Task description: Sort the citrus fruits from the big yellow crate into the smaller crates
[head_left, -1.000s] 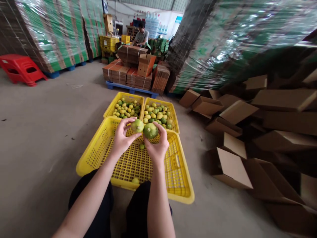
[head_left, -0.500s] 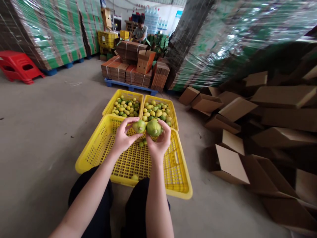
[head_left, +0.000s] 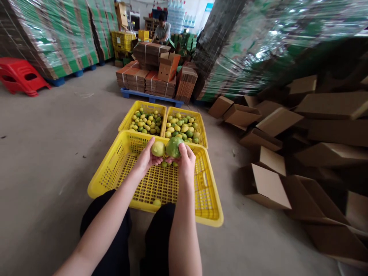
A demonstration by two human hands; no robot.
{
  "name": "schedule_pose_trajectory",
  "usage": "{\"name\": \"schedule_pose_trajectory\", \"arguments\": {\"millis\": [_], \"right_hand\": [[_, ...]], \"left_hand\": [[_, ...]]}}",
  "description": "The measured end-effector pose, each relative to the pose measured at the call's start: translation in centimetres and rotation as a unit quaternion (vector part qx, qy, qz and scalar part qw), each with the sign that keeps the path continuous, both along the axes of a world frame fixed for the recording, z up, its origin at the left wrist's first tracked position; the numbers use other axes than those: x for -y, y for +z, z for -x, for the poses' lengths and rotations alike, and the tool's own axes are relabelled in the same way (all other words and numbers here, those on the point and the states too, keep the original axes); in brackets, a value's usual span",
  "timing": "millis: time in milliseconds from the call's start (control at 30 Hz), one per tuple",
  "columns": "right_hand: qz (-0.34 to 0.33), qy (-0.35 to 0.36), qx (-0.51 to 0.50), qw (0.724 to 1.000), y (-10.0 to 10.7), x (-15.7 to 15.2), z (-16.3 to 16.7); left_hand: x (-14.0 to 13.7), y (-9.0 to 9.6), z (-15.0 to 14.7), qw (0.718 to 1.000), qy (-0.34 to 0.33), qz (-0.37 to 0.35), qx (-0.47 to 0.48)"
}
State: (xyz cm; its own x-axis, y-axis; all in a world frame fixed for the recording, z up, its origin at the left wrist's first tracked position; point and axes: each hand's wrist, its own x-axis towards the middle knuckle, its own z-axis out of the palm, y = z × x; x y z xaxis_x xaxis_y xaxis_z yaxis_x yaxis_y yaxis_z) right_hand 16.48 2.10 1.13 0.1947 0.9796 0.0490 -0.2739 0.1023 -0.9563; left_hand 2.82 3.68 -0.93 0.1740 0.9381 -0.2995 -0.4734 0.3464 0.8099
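The yellowish fruit [head_left: 158, 148] and green fruit [head_left: 173, 147] have turned, showing fresh sides; the left hand [head_left: 145, 158] cradles one in curled fingers, the right hand [head_left: 186, 161] pinches the other.

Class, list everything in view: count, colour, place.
Held fruits: two, yellow-green and green, centre
Front crate: one, yellow, beneath
Loose fruits: at least three, greenish, inside
Rear crates: two, yellow, beyond
Piled fruits: many, yellow and green, in them
Stool: one, red, left
Cartons: many, brown, right
Cardboard bundles: several, brown, on blue pallet
Open box: one, orange, atop bundles
Wrapped stacks: several, green, both sides
Co-worker: one, grey top, behind bundles
Legs: two, dark trousers, below
Left hand, right hand: two, bare, holding fruit
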Motion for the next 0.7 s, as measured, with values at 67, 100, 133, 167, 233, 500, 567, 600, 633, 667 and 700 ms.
{"name": "schedule_pose_trajectory", "arguments": {"millis": [67, 100, 133, 167, 233, 500, 567, 600, 633, 667, 700], "right_hand": [[0.008, -0.007, -0.006, 1.000, -0.1, -0.2, 0.3], [0.006, -0.010, -0.006, 1.000, -0.2, -0.2, 0.3], [0.002, -0.010, -0.005, 1.000, -0.1, -0.2, 0.3], [-0.005, -0.011, -0.004, 1.000, -0.1, -0.2, 0.2], [-0.029, -0.027, 0.001, 0.999, 0.0, -0.1, -0.1], [-0.206, -0.085, 0.075, 0.972, -0.1, 0.1, -0.9], [-0.225, -0.079, 0.089, 0.967, -0.4, -0.1, -0.8], [-0.227, -0.082, 0.096, 0.966, -0.5, -0.1, -0.8], [-0.223, -0.087, 0.104, 0.965, -0.7, -0.2, -0.8], [-0.215, -0.089, 0.111, 0.966, -0.8, -0.3, -0.8], [-0.204, -0.084, 0.115, 0.968, -0.9, -0.3, -0.9]], "left_hand": [[0.0, 0.0, -0.2, 1.000, 0.010, 0.004, -0.011], [0.1, 0.1, -0.2, 1.000, 0.013, -0.001, -0.018], [0.3, 0.3, -0.2, 1.000, 0.015, -0.012, -0.021], [0.4, 0.5, -0.2, 0.999, 0.018, -0.031, -0.021], [0.7, 1.1, -0.2, 0.994, 0.043, -0.094, -0.024], [1.1, 2.2, 0.4, 0.938, 0.144, -0.309, -0.064], [1.0, 2.0, 0.6, 0.934, 0.136, -0.324, -0.065], [0.9, 1.8, 0.7, 0.932, 0.135, -0.330, -0.068], [0.9, 1.7, 0.9, 0.931, 0.133, -0.332, -0.070], [0.8, 1.6, 1.0, 0.933, 0.128, -0.330, -0.071], [0.7, 1.4, 1.2, 0.936, 0.119, -0.323, -0.069]]}}
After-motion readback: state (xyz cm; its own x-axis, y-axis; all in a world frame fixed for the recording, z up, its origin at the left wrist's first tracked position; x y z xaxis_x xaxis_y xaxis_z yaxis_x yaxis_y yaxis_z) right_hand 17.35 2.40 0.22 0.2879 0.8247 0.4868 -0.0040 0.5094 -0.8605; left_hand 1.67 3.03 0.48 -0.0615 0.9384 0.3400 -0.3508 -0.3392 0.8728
